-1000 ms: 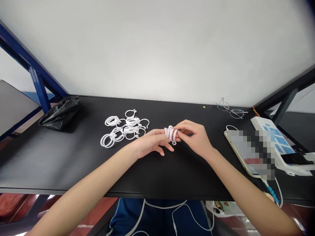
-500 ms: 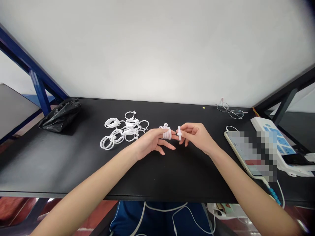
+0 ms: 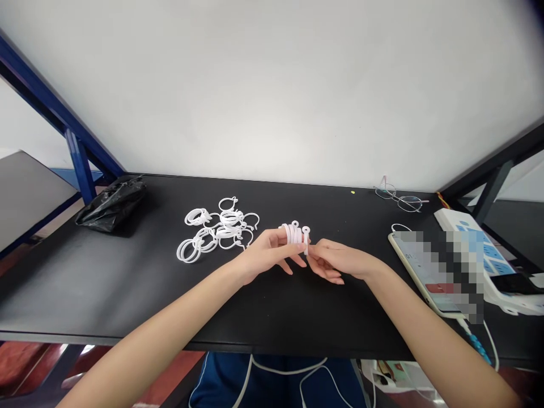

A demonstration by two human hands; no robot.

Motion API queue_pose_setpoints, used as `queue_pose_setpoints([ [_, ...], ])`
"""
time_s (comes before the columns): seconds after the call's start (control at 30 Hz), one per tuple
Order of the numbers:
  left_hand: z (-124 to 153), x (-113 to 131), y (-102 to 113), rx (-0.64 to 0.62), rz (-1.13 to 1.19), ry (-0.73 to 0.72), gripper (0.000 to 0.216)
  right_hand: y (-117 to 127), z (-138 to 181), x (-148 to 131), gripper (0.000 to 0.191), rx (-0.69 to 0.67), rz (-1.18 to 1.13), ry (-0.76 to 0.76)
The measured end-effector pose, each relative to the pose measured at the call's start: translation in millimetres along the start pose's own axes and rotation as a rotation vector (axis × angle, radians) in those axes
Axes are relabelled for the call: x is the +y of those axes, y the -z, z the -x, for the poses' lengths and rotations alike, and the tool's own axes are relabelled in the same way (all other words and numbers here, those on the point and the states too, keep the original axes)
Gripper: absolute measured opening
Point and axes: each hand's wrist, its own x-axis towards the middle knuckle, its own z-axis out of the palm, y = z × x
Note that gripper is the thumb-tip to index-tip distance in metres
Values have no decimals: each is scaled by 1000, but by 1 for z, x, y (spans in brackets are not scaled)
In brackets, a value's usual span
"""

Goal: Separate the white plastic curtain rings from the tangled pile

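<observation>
Several white curtain rings (image 3: pixel 293 233), each with a small eyelet, are bunched around the index finger of my left hand (image 3: pixel 272 249). The left thumb presses against them, and the other fingers hang loosely apart below. One more white ring (image 3: pixel 306 240) stands upright at the right end of the bunch, its eyelet on top. My right hand (image 3: pixel 334 260) meets that ring with its thumb and index finger, the other fingers half curled beneath. A loose pile of the same white rings (image 3: pixel 229 232) lies on the black table (image 3: pixel 127 283) to the left of my hands.
A crumpled black plastic bag (image 3: pixel 113 207) lies at the back left. Eyeglasses (image 3: pixel 399 198) rest at the back right. Near the right edge are a plugged-in phone (image 3: pixel 425 272) and a white power strip (image 3: pixel 463 221). A white wall (image 3: pixel 272 96) rises behind the table.
The separate ring has moved leftward along the left finger, up against the bunch. My right hand has turned and lowered, its fingers now pointing down. The view has shifted slightly.
</observation>
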Motion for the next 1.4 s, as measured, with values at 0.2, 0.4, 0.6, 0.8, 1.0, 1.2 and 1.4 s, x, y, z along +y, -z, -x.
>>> queue_pose_setpoints([
  [0.2,-4,-11,-1,29,10,-44,35,1,6,-3,54,-22,49,75],
  [0.4,-3,-15,-2,51,-74,-100,32,17,12,0,50,112,-4,245],
  [0.6,1,-20,-10,29,-287,-232,27,-12,-6,2,51,142,-225,356],
  [0.8,3,-19,-10,-17,-371,-301,23,-28,-13,-1,50,220,-414,360],
  [1.0,3,-16,-9,-90,-529,-316,21,-34,-14,-2,36,339,-477,315],
  [1.2,3,-20,-11,-183,-426,-160,29,-41,-14,0,34,367,-465,358],
  [1.4,2,-18,-9,-288,-292,21,39,-42,-15,4,32,419,-335,414],
])
